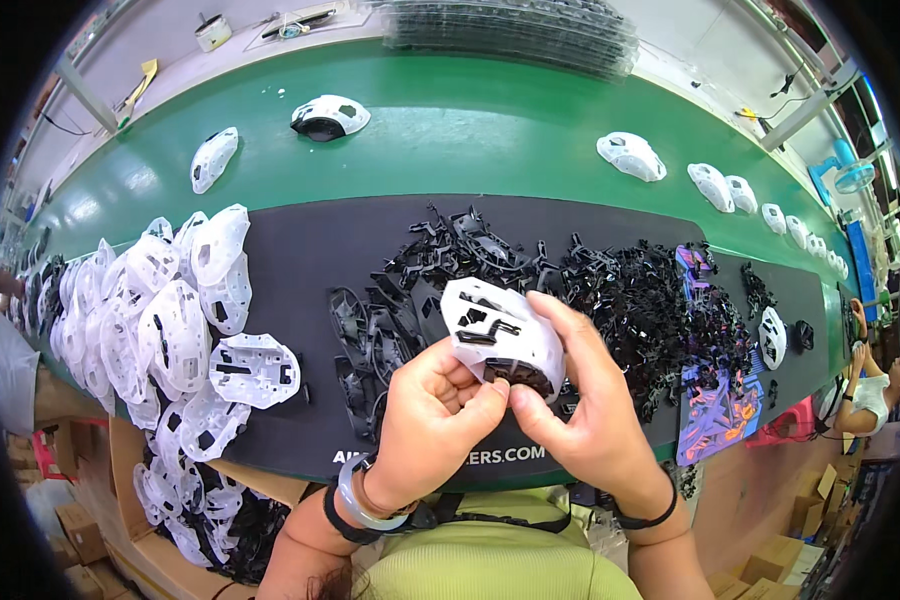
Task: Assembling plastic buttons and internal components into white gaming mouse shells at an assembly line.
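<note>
Both hands hold a white plastic mouse shell (537, 338) with dark cut-outs, tilted up over the mat. A black plastic piece (530, 376) sits at its near end. My left hand (420, 425) is closed, its thumb and fingers pinching at that black piece. My right hand (600, 420) grips the shell's right side, fingers behind and thumb at the near edge. Just beyond the hands lie black plastic parts (470, 240) in a heap, with larger curved black pieces (380, 340) to the left.
White shells (120, 320) are piled on the left, above a cardboard box (130, 480) of more parts. Small black parts (630, 320) and a colourful printed sheet (715, 430) lie right on the black mat (300, 240). Spaced shells (630, 157) rest on the green belt (470, 130); stacked clear trays (510, 35) stand beyond.
</note>
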Available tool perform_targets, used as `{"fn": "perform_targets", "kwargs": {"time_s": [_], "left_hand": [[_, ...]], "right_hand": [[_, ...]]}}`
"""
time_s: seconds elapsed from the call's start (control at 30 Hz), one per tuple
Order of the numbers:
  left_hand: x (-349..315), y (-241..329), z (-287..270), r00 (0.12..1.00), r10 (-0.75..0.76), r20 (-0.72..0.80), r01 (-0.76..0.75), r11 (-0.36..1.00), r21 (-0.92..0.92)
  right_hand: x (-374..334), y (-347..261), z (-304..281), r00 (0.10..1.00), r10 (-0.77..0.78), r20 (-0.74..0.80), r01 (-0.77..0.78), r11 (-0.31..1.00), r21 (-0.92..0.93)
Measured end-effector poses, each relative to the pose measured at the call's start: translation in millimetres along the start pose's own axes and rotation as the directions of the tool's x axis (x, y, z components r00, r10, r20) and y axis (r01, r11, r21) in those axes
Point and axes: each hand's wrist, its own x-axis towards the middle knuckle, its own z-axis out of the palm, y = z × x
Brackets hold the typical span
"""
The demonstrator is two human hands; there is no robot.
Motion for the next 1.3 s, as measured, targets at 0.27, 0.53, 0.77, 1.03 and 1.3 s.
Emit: {"fn": "perform_targets", "kwargs": {"time_s": [0.27,0.53,0.77,1.03,1.3], "left_hand": [[-7.2,11.8,-6.4,0.999,0.044,0.026,-0.044,0.999,0.01],[-46.9,47.8,-59.2,0.765,0.471,-0.439,-0.387,0.881,0.271],[-44.1,37.0,-62.4,0.821,0.394,-0.414,-0.398,0.914,0.08],[-22.7,25.3,-48.6,0.851,0.364,-0.379,-0.418,0.906,-0.068],[-9.6,23.7,-29.0,0.909,0.324,-0.263,-0.294,0.944,0.146]], "right_hand": [[-0.6,-10.2,12.6,0.999,0.045,0.017,-0.045,0.999,-0.016],[-32.8,10.3,22.1,0.963,-0.245,0.116,0.271,0.893,-0.36],[-50.2,13.5,72.7,0.959,-0.054,0.278,0.197,0.832,-0.518],[-46.1,3.2,75.8,0.999,0.031,0.043,0.0,0.818,-0.575],[-45.0,2.1,17.1,0.986,0.109,-0.129,-0.141,0.952,-0.271]]}}
